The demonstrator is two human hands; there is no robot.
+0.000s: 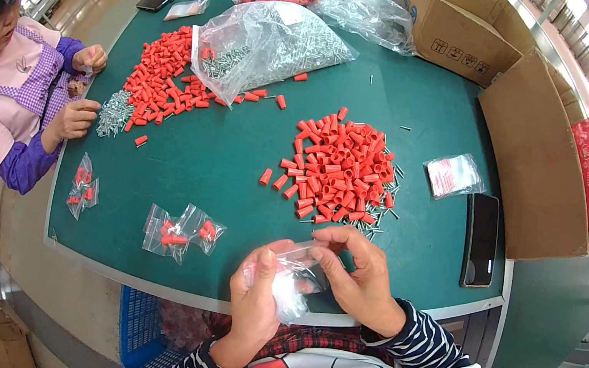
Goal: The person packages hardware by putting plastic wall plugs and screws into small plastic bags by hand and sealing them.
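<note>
Clear plastic bag [289, 292] between left fingers [266, 266] and right fingers [332, 267]

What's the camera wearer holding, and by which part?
A clear plastic bag: the left hand grips its left side, the right hand its upper right edge.

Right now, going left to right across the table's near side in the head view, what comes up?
Bagged red caps, clustered small bags of red caps, left hand, clear plastic bag, right hand, black phone.
</note>
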